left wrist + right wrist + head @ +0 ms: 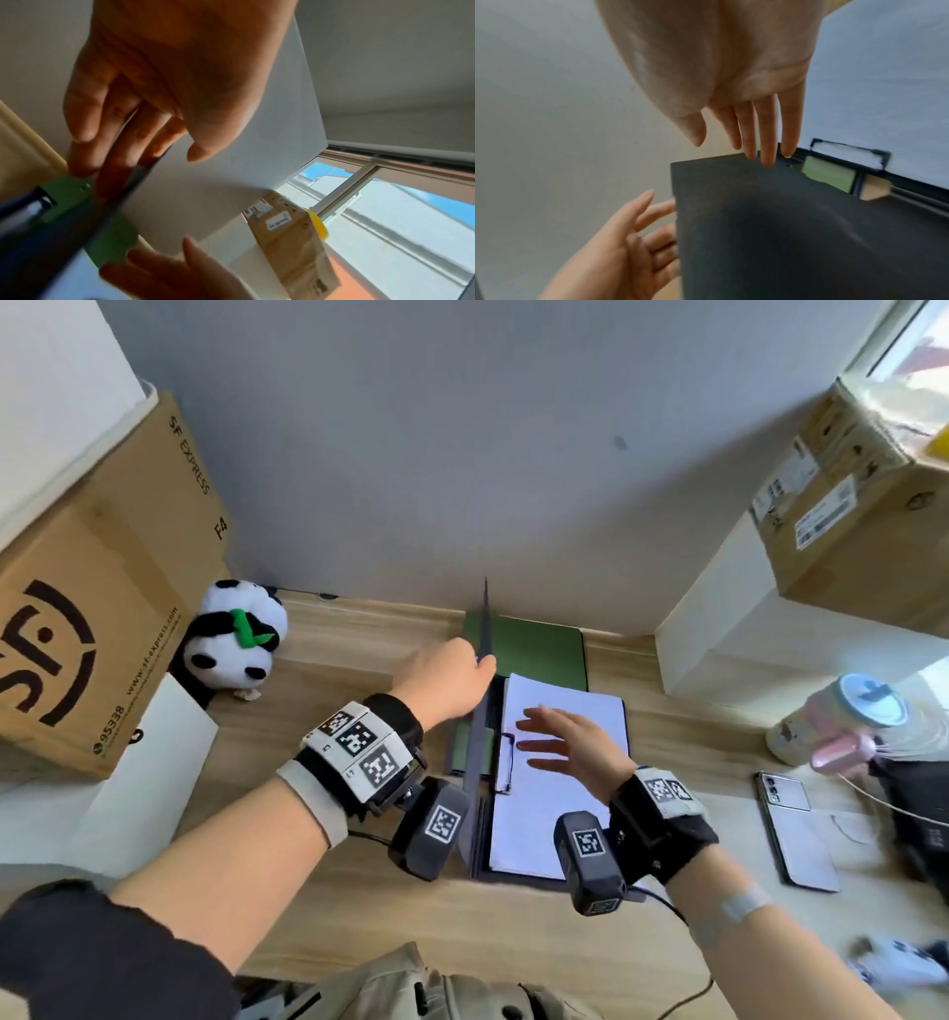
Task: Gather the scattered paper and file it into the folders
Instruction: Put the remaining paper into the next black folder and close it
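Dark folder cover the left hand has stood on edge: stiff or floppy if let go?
Probably stiff: the dark folder cover stands straight on edge, without sagging. The left hand holds it only near the top, so it seems light. Released, it would likely swing shut onto the white paper.

Open folder [557, 878] lies mid-bench [359, 660], its cover [480, 711] standing upright along its left edge; paper [565, 793] lies in it under a clip [506, 765] at the paper's left edge. A second folder [534, 649] lies behind and partly beneath, against the wall. Left hand [444, 677] at the cover's left, right hand [570, 744] over the paper. Panda [236, 642] far left, in front of a box [102, 588]. Phone [796, 829] right, bottle [842, 716] behind it.
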